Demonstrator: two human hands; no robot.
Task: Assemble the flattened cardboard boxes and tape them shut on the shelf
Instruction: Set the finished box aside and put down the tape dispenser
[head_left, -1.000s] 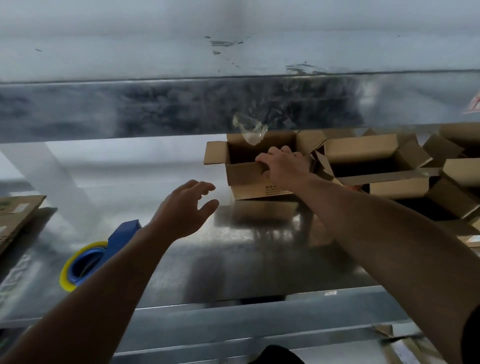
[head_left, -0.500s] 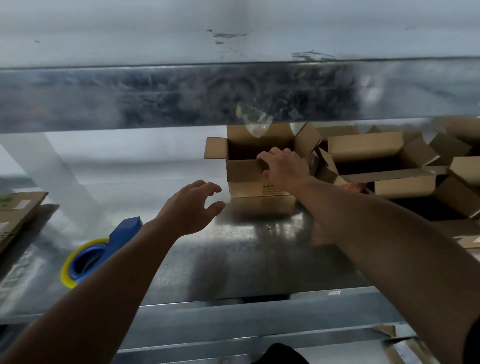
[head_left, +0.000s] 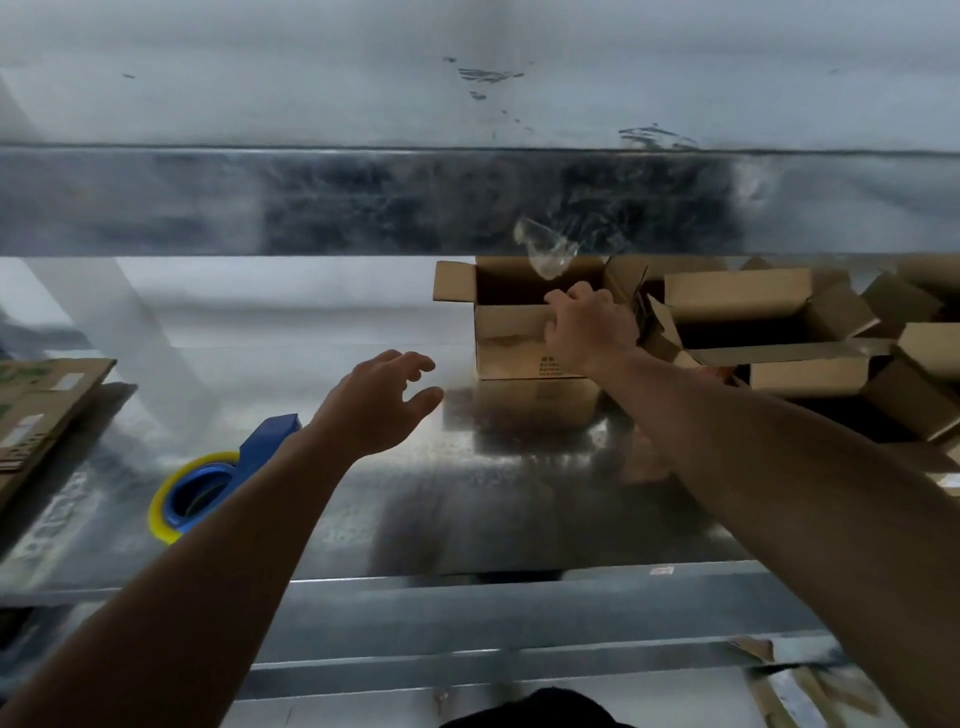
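Gripping, seemingly, the brown corrugated box (head_left: 511, 332): right hand (head_left: 589, 327).

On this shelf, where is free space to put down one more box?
Bare shelf lies in the middle, between the tape dispenser and the open box that the right hand grips. The right side is crowded with more open boxes; flattened cardboard occupies the far left.

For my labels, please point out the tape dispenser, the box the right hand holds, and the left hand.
tape dispenser (head_left: 266, 435): head view, blue handle.
box (head_left: 509, 340): head view, front wall.
left hand (head_left: 374, 408): head view, back of hand.
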